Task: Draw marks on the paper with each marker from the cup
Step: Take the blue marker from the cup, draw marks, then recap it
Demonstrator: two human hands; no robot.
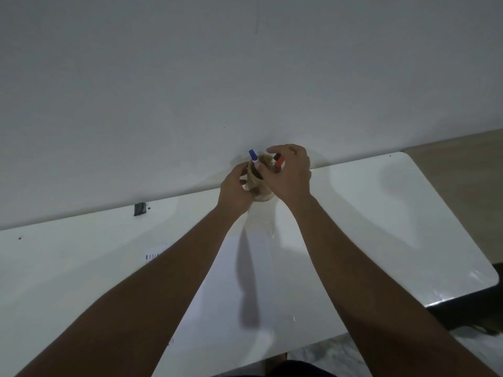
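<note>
A brown paper cup point(260, 183) stands at the far edge of the white table point(408, 213), against the wall. A blue-capped marker point(253, 156) sticks up from its left side and a red-capped marker point(279, 161) from its right. My left hand point(235, 190) wraps around the cup's left side. My right hand point(292, 171) is over the cup with its fingers around the red-capped marker. A white sheet of paper point(245, 295) lies on the table between my forearms, with small dark marks near its left corner point(152, 255).
A grey-white wall point(245, 77) rises directly behind the cup. A small dark bracket point(140, 209) sits at the table's far edge on the left. The table's rounded right corner point(490, 278) drops off to the floor.
</note>
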